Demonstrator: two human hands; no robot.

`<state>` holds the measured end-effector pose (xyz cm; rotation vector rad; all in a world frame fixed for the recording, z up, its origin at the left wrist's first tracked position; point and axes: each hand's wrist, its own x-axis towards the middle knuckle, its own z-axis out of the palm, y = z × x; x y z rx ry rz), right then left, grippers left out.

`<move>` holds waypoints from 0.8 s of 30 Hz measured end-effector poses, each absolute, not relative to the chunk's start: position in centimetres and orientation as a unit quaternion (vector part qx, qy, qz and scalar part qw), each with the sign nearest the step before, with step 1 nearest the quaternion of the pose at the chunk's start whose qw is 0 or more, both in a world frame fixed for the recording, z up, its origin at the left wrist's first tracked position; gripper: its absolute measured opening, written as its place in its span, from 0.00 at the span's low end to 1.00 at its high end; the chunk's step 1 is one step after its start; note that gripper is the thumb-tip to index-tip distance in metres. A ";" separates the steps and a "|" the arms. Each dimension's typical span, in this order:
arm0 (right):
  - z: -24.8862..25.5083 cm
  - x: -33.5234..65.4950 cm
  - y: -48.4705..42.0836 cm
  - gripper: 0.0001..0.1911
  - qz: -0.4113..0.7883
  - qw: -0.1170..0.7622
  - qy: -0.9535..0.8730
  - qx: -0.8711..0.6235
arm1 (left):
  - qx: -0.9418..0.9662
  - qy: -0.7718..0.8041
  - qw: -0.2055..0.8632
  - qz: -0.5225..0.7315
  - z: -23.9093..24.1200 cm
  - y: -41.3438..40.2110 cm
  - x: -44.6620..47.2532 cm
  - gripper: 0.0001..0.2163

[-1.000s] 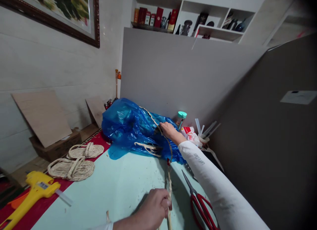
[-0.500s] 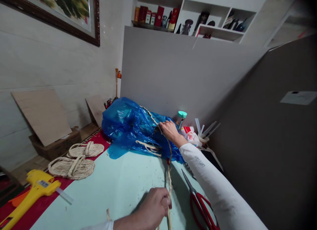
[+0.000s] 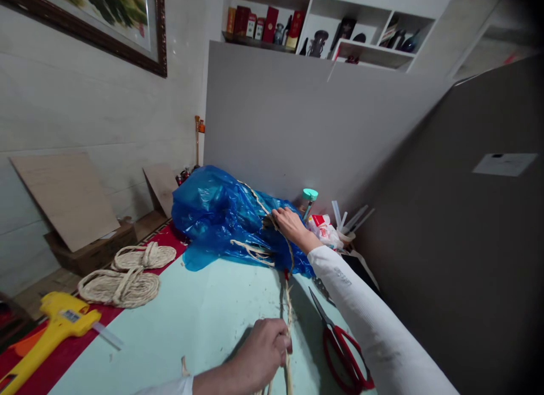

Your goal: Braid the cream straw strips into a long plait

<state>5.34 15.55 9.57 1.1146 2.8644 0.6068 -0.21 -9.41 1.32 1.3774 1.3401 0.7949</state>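
Left hand: near the middle of the near edge, the left hand (image 3: 264, 349) has its fingers curled in and grasps the cord (image 3: 289, 304) between thumb and fingers.
Cord: pale, twisted; runs from the near edge through the left hand, away over the table (image 3: 204, 315) and on to the far hand, with a small red tie (image 3: 286, 275) on it partway.
Scissors: red-handled scissors (image 3: 335, 330) lie just right of the cord, blades pointing far and left.
Glue gun: yellow glue gun (image 3: 63, 321) at near left, a clear stick (image 3: 108, 335) jutting from it to the right.
Slippers: a near rope slipper (image 3: 147, 290) and a far rope slipper (image 3: 165, 256), side by side at left.
Strands: loose pale strands (image 3: 253, 250) on the near side of the bag, left of the cord.
Right hand: farther off, the right hand (image 3: 289, 225) pinches the cord; exact fingertip contact cannot be told.
Bag: crumpled blue bag (image 3: 208, 208) behind and beneath the right hand; the cord's far length lies across it.
Far right: red-and-white packet (image 3: 325, 232) and teal-lidded jar (image 3: 310, 194), right of the bag.
Backdrop: grey panel (image 3: 289, 117), with a white shelf (image 3: 308, 21) above it.
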 end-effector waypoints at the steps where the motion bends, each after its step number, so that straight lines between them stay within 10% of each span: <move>1: 9.5 5.3 15.6 0.15 0.197 0.000 0.912 0.359 | 0.572 0.555 0.506 0.329 1.4 -9.4 -0.2 0.07; 24: 8.7 12.4 13.6 0.12 0.200 -0.155 0.845 0.471 | 0.571 0.563 0.504 0.322 1.9 -9.4 -0.2 0.06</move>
